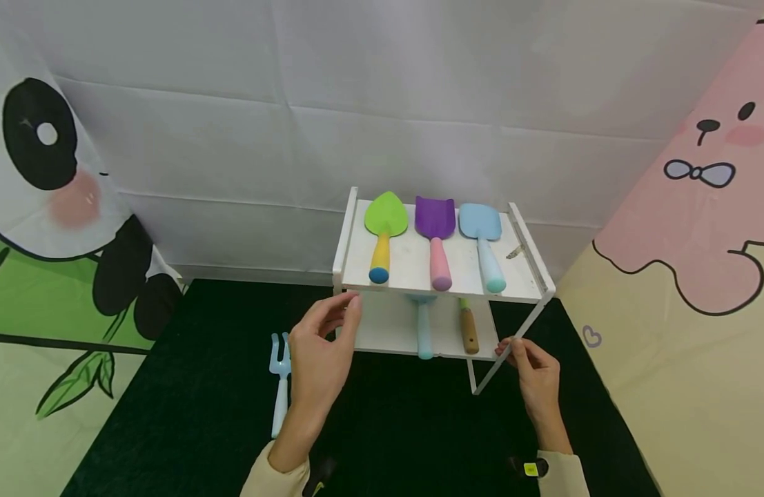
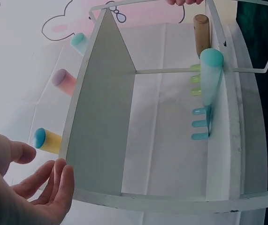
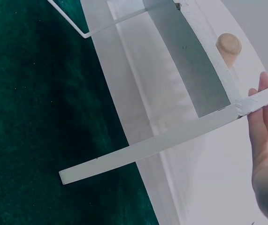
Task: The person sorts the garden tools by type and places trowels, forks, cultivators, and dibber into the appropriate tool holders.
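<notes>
A white two-tier shelf (image 1: pixel 400 268) stands on a dark green cloth. My left hand (image 1: pixel 324 348) is at its upper left corner, thumb apart from the bent fingers; the left wrist view has the fingertips (image 2: pixel 63 174) close to the board's edge, contact unclear. At the right side my right hand (image 1: pixel 537 376) holds the slanted leg (image 3: pixel 143 146), its fingers behind the bar and the thumb mostly hidden. On the top tier lie a green trowel with yellow handle (image 1: pixel 386 221), a purple shovel with pink handle (image 1: pixel 436 221) and a light blue shovel (image 1: pixel 481 224).
The lower tier holds a light blue hand rake (image 2: pixel 211 77) and a green rake with a wooden handle (image 2: pixel 202 35). Left of the shelf, a light blue hand fork (image 1: pixel 281 379) lies on the green cloth (image 1: pixel 189 386). A white fabric wall (image 1: pixel 263 152) rises behind.
</notes>
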